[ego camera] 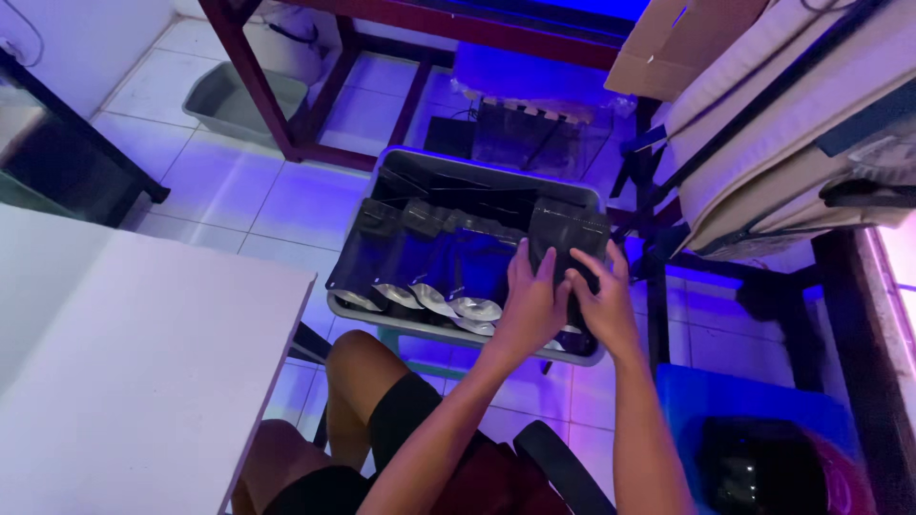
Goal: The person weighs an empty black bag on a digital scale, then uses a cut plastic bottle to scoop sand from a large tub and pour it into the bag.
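A white worktop fills the lower left, with pale floor tiles beyond it under blue-violet light. A grey plastic tub sits on the floor at the upper left, beside the dark red legs of a frame. At the upper right, a cardboard box flap and stacked cream cushions lean near a blue bin in the lower right corner.
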